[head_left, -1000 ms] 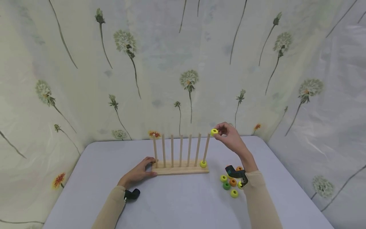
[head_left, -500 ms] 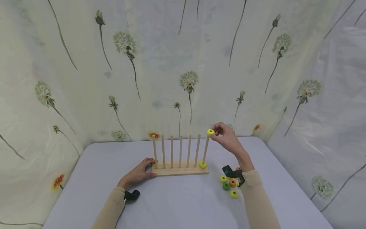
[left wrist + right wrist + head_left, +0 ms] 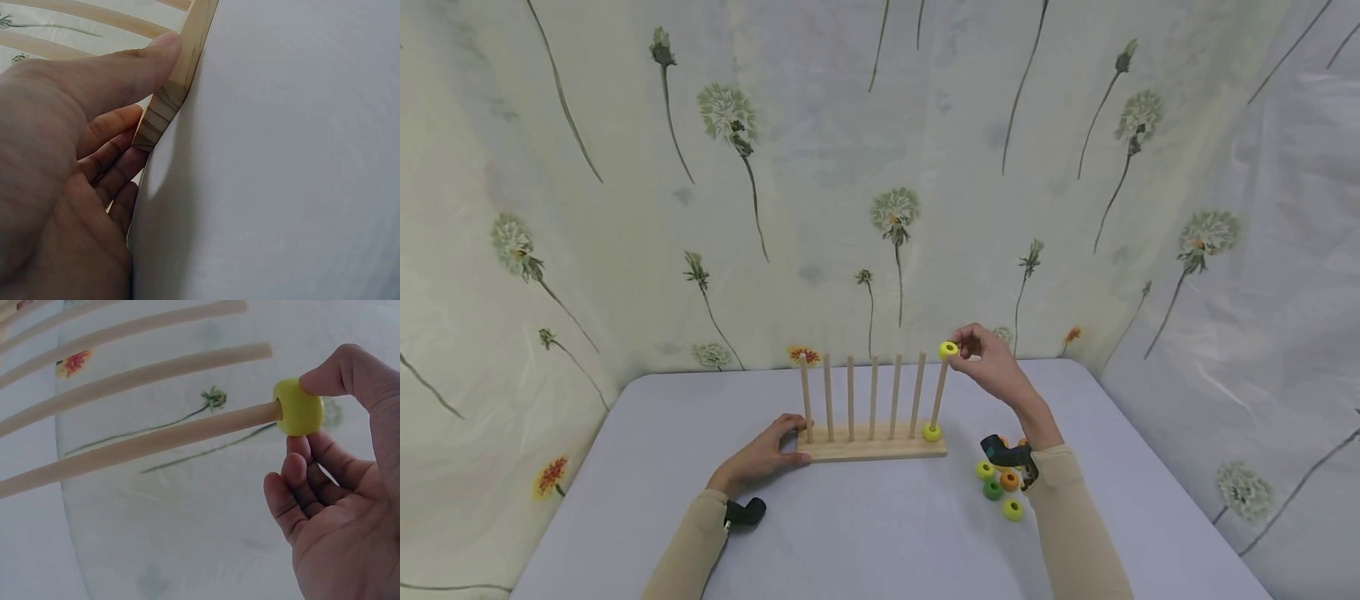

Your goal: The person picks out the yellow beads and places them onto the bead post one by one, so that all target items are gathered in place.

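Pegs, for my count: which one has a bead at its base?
The rightmost peg: a yellow bead sits at its base; the other six pegs have none.

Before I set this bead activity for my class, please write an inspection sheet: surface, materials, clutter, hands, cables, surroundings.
Surface: pale table.
Job's things: wooden stand with seven pegs; lower yellow bead at the base of the rightmost peg; upper yellow bead at its tip.
Clutter: nothing seen besides loose beads, yellow, green and orange, some partly hidden by the right wrist camera.
Hands: left hand grips the stand's left end; right hand pinches the upper yellow bead.
Cables: thin dark line along the left sleeve, possibly one.
Surroundings: flower-print curtain.
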Demonstrator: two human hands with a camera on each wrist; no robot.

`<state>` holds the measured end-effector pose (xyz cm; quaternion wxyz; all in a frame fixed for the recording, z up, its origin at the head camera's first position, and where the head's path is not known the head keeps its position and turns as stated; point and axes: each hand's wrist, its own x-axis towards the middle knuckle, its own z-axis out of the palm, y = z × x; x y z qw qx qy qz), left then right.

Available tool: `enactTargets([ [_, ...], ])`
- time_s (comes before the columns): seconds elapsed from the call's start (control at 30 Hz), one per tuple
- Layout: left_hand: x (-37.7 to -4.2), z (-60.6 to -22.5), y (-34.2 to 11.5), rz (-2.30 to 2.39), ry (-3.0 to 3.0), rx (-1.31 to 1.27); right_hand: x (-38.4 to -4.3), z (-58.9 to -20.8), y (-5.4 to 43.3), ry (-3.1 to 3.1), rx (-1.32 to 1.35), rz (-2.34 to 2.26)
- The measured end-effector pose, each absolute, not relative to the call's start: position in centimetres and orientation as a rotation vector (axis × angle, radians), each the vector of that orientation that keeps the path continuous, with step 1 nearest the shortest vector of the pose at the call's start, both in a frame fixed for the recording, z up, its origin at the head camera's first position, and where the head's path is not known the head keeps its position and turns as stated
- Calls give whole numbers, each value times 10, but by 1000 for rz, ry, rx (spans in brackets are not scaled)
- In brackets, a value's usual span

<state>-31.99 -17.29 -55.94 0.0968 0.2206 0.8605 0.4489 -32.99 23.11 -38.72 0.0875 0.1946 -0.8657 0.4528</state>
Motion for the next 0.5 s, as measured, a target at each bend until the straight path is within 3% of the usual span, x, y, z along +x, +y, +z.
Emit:
enactTargets([
  [0.5, -319, -560, -172, 1340, 2546, 610, -331, -390, 233, -2584, 605, 1366],
])
